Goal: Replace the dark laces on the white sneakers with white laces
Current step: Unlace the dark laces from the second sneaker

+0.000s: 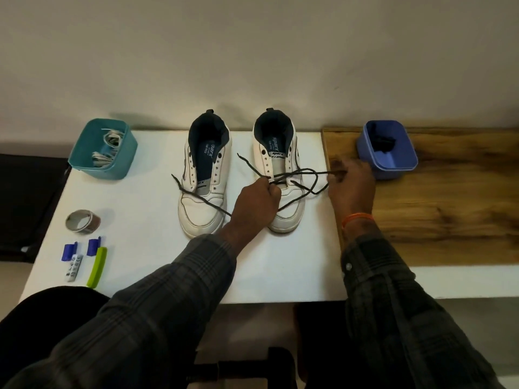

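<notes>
Two white sneakers stand side by side on the white table (146, 248), toes toward me. The left sneaker (205, 178) has bare eyelets. The right sneaker (280, 169) holds a dark lace (303, 175) in its lower eyelets only. My left hand (258, 203) is closed on that lace over the shoe's toe end, and one strand trails across the left sneaker. My right hand (351, 183) pinches the other strand, pulled out to the right. White laces (108, 147) lie in a teal tub (84, 161) at the back left.
A blue tub (404, 164) holding something dark sits on the wooden top (449, 209) just past my right hand. A tape roll (82, 221), two blue clips (81, 248), a green clip (97, 266) and a small white strip (73, 268) lie front left. A wall rises behind.
</notes>
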